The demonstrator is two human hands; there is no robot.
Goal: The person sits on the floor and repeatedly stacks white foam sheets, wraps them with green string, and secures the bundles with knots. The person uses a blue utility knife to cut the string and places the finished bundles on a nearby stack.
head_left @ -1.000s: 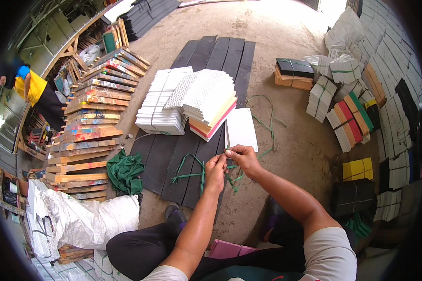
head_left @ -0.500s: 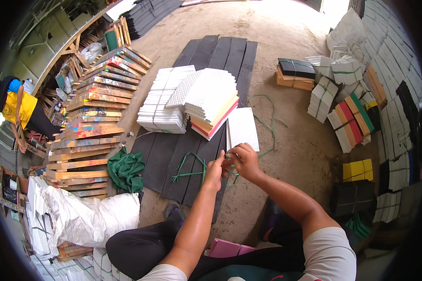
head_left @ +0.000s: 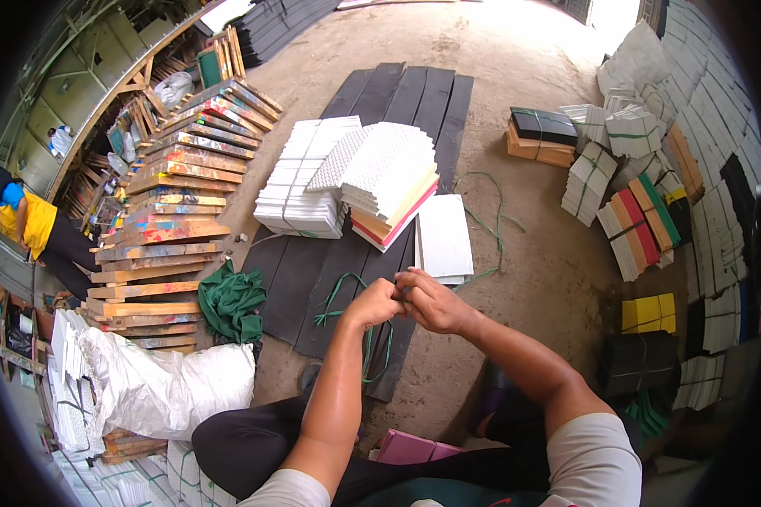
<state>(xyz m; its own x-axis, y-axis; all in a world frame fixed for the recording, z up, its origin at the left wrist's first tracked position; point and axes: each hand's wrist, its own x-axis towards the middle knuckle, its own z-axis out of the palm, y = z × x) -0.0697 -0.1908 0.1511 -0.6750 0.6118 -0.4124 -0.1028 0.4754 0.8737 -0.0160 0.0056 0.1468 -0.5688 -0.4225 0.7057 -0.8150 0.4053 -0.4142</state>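
Observation:
My left hand [head_left: 375, 303] and my right hand [head_left: 436, 302] meet in front of me, fingers curled and pressed together. Both pinch a green plastic string [head_left: 323, 319], whose loose loops hang below and left of the left hand; the pinched part is mostly hidden by the fingers. Just beyond the right hand lies a small pile of white sheets [head_left: 445, 238]. Farther off, a fanned stack of white textured sheets [head_left: 389, 165] rests on yellow and red ones. It leans against a tied bundle of white sheets [head_left: 304, 182].
Black boards [head_left: 300, 287] lie under the stacks. Another green string [head_left: 500, 221] trails over the floor at right. Paint-stained wooden frames [head_left: 177, 228], green cloth [head_left: 231, 302] and a white sack [head_left: 169, 380] line the left. Tied bundles [head_left: 638, 228] stand right. A person in yellow [head_left: 38, 224] bends at far left.
My hands have closed together more tightly and sit slightly lower. The string's loops now hang below my left hand. The view has shifted a little, and the person at far left bends lower.

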